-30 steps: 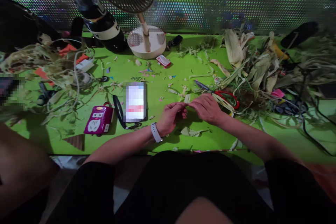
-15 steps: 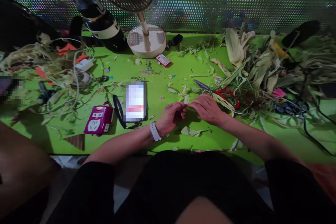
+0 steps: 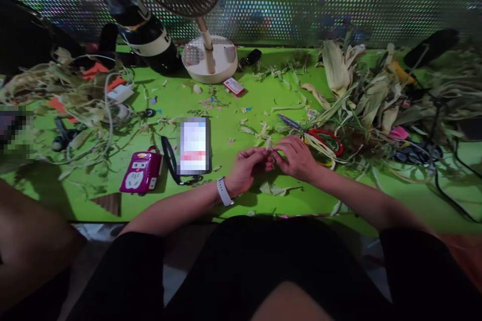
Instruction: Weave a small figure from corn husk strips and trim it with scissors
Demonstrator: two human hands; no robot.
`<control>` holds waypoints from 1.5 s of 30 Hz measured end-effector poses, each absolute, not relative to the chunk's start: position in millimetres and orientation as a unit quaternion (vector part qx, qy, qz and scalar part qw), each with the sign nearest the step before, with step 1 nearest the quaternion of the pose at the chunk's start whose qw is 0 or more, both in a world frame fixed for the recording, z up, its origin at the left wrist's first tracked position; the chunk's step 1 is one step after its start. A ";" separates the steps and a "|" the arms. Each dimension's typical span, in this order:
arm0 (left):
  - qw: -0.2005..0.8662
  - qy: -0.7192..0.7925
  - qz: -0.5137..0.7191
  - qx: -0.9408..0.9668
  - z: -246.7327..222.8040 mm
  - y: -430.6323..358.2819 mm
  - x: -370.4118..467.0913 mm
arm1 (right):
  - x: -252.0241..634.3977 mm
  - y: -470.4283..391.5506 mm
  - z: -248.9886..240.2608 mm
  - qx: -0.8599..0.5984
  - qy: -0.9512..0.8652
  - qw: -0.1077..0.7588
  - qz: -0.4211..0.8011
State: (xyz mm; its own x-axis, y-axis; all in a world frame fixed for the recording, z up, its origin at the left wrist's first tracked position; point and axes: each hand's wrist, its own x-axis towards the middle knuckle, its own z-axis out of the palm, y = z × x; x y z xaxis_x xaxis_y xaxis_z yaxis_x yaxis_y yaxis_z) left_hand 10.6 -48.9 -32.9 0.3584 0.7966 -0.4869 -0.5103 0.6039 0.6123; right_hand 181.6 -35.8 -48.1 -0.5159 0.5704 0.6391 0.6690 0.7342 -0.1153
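Note:
In the head view my left hand (image 3: 243, 170) is closed in a pinch around a small pale piece of corn husk (image 3: 268, 144), which pokes up between the fingertips. Facing it, my right hand (image 3: 294, 159) has thumb and forefinger pressed together at the same piece; its other fingers are curled over. Most of the held piece is hidden by my fingers. Just beyond my right hand lie scissors (image 3: 326, 141) with red handles, their blades pointing left. Nearer my body, a loose scrap of husk (image 3: 274, 189) rests on the green table (image 3: 233, 205).
A heap of dried corn husks (image 3: 372, 105) covers the right side, another tangle (image 3: 41, 80) the left. A phone (image 3: 194, 145), a purple power adapter (image 3: 141, 171), a fan base (image 3: 210, 60) and a black bottle (image 3: 150, 40) stand or lie left of centre. Another person's limb (image 3: 33, 235) is at lower left.
My left hand has shifted slightly right and closer to my right hand. The husk piece shows less above the fingertips and looks narrower. Things on the table have stayed put.

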 end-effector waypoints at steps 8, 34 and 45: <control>0.815 0.408 0.390 0.132 -30.7 -46.6 11.1 | 180.7 -33.2 -50.3 -0.340 -0.862 0.355 -0.126; 0.796 0.400 0.418 0.179 -34.6 -49.3 12.3 | 180.3 -35.4 -50.0 -0.376 -0.843 0.385 -0.004; 0.778 0.411 0.418 0.226 -37.9 -45.1 12.4 | 181.3 -30.9 -50.0 -0.382 -0.841 0.383 -0.011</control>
